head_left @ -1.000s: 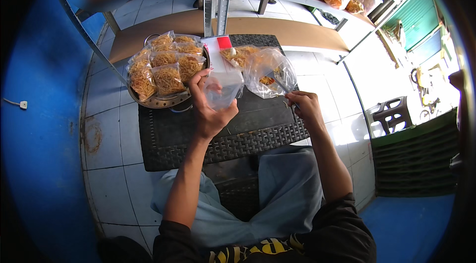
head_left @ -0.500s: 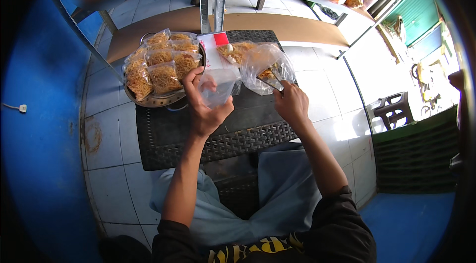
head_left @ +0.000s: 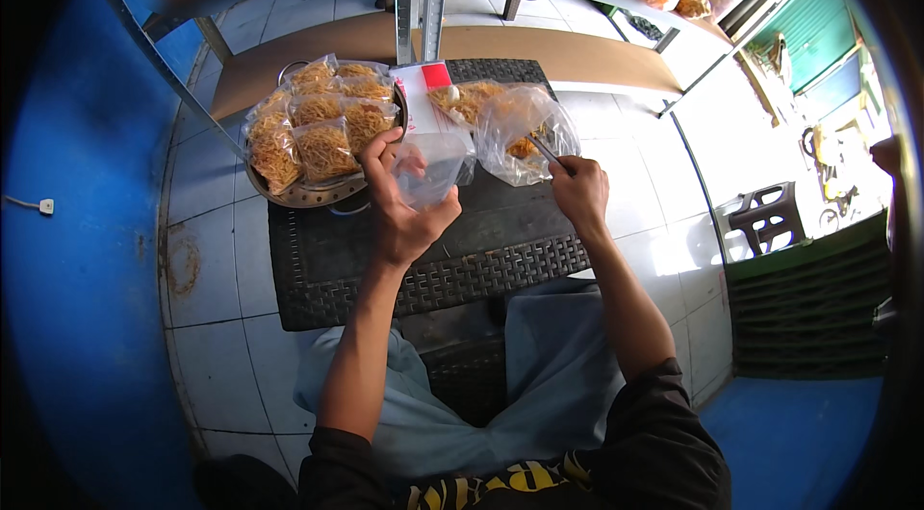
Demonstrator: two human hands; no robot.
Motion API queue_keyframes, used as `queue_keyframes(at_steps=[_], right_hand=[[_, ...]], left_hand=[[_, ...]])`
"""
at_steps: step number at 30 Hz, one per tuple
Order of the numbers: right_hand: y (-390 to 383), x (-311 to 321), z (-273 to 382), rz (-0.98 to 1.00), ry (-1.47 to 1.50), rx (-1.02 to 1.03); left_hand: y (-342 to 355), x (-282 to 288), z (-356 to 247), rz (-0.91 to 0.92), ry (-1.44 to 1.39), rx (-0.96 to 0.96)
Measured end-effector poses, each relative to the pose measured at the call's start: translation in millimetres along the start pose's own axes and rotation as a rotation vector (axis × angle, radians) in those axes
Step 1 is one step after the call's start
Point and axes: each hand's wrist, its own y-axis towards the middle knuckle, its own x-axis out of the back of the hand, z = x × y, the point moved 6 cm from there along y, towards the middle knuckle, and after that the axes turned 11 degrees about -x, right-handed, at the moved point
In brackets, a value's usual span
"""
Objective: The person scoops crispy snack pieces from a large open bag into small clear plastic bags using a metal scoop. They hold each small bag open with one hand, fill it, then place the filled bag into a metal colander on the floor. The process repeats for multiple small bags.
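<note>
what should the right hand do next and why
Probably ease the utensil up with some food on it. The right hand grips its handle, and its far end appears to reach the orange-brown food in the large clear bag, while the left hand holds a small clear bag that looks unfilled.

The right hand (head_left: pixel 581 191) and its metal handle (head_left: pixel 546 150) moved up by the clear bag (head_left: pixel 527 110), then a bit right.

Strong daylight from the right glares off the floor tiles (head_left: pixel 664 258), while fisheye distortion curves the dark-rimmed edges.
</note>
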Motion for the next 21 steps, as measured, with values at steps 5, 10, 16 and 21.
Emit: queue_keyframes(at_steps=[5,10,16,21], right_hand=[[-1,21,-1,0.158,0.067,-0.016],[0,36,3,0.192,-0.026,0.030],[10,50,19,0.246,-0.130,0.130],[17,48,37,0.116,-0.346,0.193]], left_hand=[[3,0,-3,0.003,-0.001,-0.019],[3,-2,-8,0.053,0.027,-0.015],[3,-4,-10,0.104,0.066,-0.025],[3,-5,-12,0.092,0.069,-0.046]])
